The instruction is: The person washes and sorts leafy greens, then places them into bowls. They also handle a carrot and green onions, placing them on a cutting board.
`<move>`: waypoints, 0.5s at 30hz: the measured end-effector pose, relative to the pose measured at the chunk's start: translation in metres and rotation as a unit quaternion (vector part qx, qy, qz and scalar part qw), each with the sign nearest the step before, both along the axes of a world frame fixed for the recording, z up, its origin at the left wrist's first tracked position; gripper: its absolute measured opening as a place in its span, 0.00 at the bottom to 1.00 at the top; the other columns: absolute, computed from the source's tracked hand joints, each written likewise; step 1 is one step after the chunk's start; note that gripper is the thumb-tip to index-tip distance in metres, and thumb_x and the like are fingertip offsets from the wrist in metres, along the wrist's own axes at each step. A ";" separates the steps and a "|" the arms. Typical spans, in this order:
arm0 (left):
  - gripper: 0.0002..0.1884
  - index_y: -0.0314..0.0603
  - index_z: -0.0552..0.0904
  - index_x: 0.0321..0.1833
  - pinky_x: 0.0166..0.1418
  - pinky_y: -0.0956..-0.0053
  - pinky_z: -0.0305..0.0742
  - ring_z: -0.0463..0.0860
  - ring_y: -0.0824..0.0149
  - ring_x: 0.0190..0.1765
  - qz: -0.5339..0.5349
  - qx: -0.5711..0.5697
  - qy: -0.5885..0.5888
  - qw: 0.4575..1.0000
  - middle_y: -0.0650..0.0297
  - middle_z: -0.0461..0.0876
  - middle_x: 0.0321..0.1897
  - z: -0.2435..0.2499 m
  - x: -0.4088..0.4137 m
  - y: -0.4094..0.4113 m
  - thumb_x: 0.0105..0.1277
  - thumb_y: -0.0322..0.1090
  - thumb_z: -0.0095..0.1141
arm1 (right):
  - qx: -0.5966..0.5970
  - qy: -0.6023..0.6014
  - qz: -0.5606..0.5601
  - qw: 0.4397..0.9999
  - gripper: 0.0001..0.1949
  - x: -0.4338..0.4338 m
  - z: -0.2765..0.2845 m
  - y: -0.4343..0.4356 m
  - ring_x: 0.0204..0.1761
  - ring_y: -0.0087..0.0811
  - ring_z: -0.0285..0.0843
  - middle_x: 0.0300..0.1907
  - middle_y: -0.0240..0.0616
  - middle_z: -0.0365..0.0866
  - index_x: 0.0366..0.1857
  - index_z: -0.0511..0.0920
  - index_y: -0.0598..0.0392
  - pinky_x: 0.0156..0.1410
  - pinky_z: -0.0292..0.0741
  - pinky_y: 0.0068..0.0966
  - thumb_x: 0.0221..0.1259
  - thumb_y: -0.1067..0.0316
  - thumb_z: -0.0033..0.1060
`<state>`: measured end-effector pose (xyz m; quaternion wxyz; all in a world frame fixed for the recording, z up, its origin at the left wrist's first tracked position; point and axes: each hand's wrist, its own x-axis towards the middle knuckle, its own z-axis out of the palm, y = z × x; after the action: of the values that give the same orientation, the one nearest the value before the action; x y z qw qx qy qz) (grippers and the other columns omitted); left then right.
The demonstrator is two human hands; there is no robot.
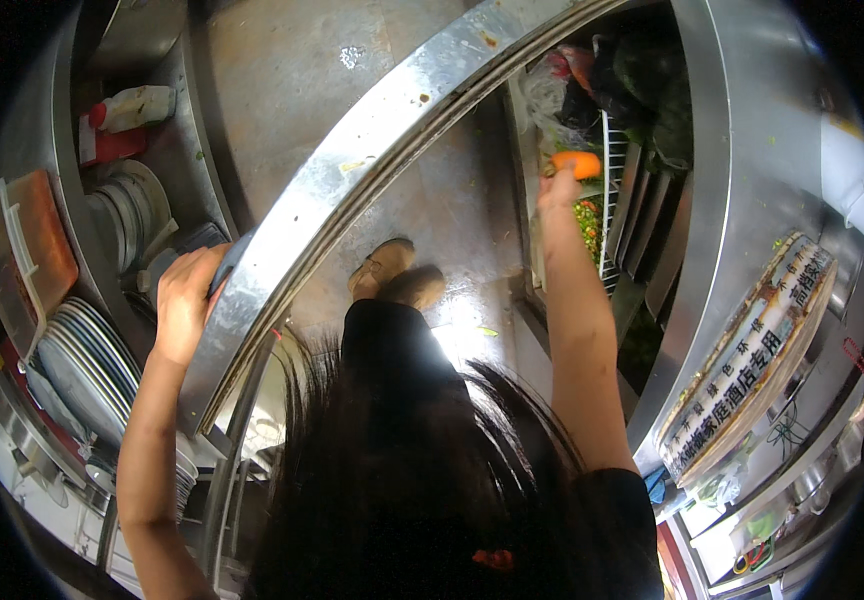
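My left hand is closed around the dark handle of an open stainless steel refrigerator door, which crosses the view diagonally. At the end of my stretched right arm, my right hand grips an orange carrot piece inside the refrigerator's opening. Below that hand lie chopped green and orange vegetables, beside a white wire rack. Plastic bags lie just beyond the carrot. My right fingers are partly blurred.
A round wooden chopping block with printed writing stands on the steel counter at right. At left are stacked plates, a lidded plastic container, upright plates on a shelf and a red-capped bottle. My shoes are on the tiled floor.
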<state>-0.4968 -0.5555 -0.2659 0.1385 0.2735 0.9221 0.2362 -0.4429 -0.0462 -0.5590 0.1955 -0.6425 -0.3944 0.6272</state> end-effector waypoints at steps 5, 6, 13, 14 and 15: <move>0.13 0.34 0.81 0.43 0.39 0.63 0.73 0.79 0.48 0.33 -0.008 0.005 0.005 1.000 0.50 0.78 0.28 0.004 -0.005 -0.002 0.57 0.35 0.59 | 0.099 -0.023 -0.106 0.989 0.09 -0.028 0.019 0.013 0.34 0.29 0.75 0.38 0.36 0.79 0.43 0.74 0.58 0.40 0.76 0.30 0.63 0.69 0.61; 0.13 0.34 0.81 0.42 0.39 0.63 0.73 0.79 0.48 0.33 -0.021 0.011 0.010 1.000 0.51 0.78 0.28 0.004 -0.012 0.002 0.57 0.34 0.59 | 0.094 -0.045 -0.079 0.991 0.08 -0.010 -0.011 0.031 0.34 0.28 0.73 0.38 0.35 0.78 0.42 0.74 0.58 0.40 0.74 0.30 0.63 0.70 0.60; 0.15 0.34 0.81 0.43 0.45 0.63 0.75 0.83 0.47 0.39 0.019 0.006 -0.001 1.000 0.48 0.82 0.35 -0.002 0.005 0.000 0.54 0.33 0.60 | 0.136 0.030 0.331 0.933 0.06 0.068 -0.003 -0.087 0.35 0.23 0.70 0.32 0.30 0.74 0.36 0.71 0.55 0.40 0.69 0.22 0.61 0.71 0.59; 0.15 0.34 0.81 0.44 0.48 0.63 0.76 0.83 0.46 0.42 0.044 0.016 -0.057 0.997 0.47 0.83 0.38 -0.005 0.006 -0.001 0.54 0.33 0.60 | 0.116 0.030 0.293 0.949 0.14 0.101 -0.030 -0.103 0.39 0.26 0.75 0.40 0.37 0.78 0.48 0.72 0.60 0.48 0.73 0.23 0.60 0.70 0.61; 0.15 0.35 0.81 0.45 0.48 0.62 0.76 0.83 0.46 0.43 0.039 0.015 -0.055 0.998 0.47 0.83 0.39 -0.004 0.010 0.003 0.55 0.32 0.59 | 0.109 -0.031 0.346 0.931 0.22 0.124 -0.021 -0.125 0.46 0.31 0.78 0.49 0.44 0.78 0.57 0.68 0.64 0.56 0.73 0.26 0.61 0.68 0.61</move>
<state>-0.4863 -0.5526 -0.2702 0.1754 0.2264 0.9195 0.2694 -0.3190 -0.1716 -0.5798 0.0236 -0.4600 -0.6640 0.5890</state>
